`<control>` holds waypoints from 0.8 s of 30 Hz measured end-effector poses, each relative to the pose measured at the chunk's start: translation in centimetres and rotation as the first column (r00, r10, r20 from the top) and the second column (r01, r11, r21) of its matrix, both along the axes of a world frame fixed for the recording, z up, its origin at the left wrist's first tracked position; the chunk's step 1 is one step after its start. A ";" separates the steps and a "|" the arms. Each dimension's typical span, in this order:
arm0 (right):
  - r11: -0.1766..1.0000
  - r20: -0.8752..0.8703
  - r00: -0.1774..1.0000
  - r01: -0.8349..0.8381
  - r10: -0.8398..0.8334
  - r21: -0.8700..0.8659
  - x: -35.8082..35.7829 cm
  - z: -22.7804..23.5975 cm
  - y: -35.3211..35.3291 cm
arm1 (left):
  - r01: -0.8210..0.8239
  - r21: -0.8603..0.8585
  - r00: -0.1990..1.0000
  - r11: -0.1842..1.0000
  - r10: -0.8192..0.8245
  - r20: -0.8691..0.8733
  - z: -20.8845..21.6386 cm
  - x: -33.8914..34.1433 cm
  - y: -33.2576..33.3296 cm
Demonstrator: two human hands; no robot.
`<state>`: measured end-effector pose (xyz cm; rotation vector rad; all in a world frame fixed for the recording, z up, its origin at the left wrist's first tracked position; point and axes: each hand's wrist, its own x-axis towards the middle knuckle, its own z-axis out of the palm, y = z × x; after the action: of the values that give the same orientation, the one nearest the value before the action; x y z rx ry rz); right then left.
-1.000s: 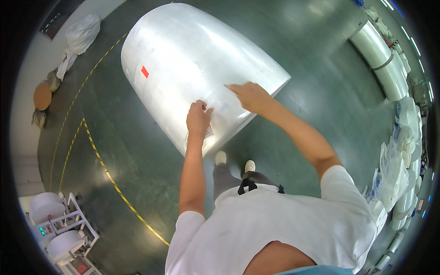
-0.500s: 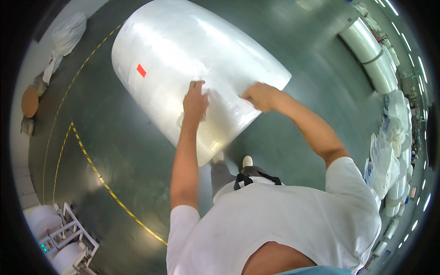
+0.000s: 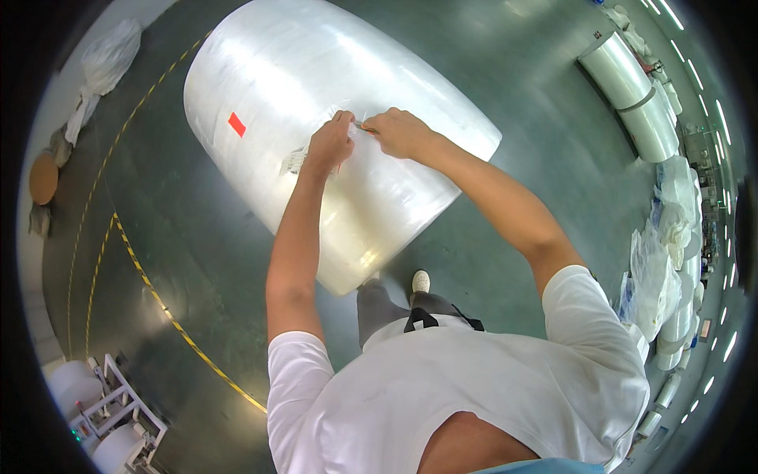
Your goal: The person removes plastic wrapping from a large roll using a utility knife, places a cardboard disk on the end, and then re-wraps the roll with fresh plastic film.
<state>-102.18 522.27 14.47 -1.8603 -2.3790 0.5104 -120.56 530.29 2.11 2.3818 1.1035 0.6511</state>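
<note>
A big roll wrapped in clear plastic film (image 3: pixel 268 87) lies on the floor before me, with a red sticker (image 3: pixel 237 124) on its left part. Over the roll's middle, my left hand (image 3: pixel 332 144) is closed, pinching a bunched bit of the film. A white printed label (image 3: pixel 294 160) shows beside its wrist, partly covered. Close by on the right, my right hand (image 3: pixel 401 134) is closed round a small, thin thing with an orange tint; its kind is hidden by the fingers. Its tip points at the gathered film by my left fingers.
Yellow-black floor tape (image 3: pixel 170 312) runs along the left. A white-framed machine with rolls (image 3: pixel 118 415) stands at lower left. More wrapped rolls (image 3: pixel 620 75) lie at the right, with loose plastic film (image 3: pixel 655 276) heaped nearer. A white bag (image 3: pixel 110 59) sits by the left wall.
My right hand has moved up and left from the roll's near right edge to beside my left hand. My left hand has shifted slightly up and left, and the printed label now shows.
</note>
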 end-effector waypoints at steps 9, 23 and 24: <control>0.865 0.102 0.992 -0.018 0.079 -0.501 4.9 3.8 -5.4 | 0.004 -0.030 0.979 1.000 -0.010 -0.205 -0.9 -0.2 0.2; 0.998 0.009 0.999 0.043 -0.043 -0.047 3.0 2.0 -2.5 | 0.046 -0.112 0.994 0.993 -0.057 -0.092 -1.1 -0.7 -2.1; 0.998 -0.052 0.997 0.050 -0.052 -0.031 3.4 1.8 -2.9 | 0.023 -0.114 0.993 0.993 -0.036 -0.115 -0.6 -1.0 -2.9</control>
<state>-98.81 519.37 16.27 -1.8897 -2.2963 0.5863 -121.58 527.37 1.50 2.3592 1.1195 0.4321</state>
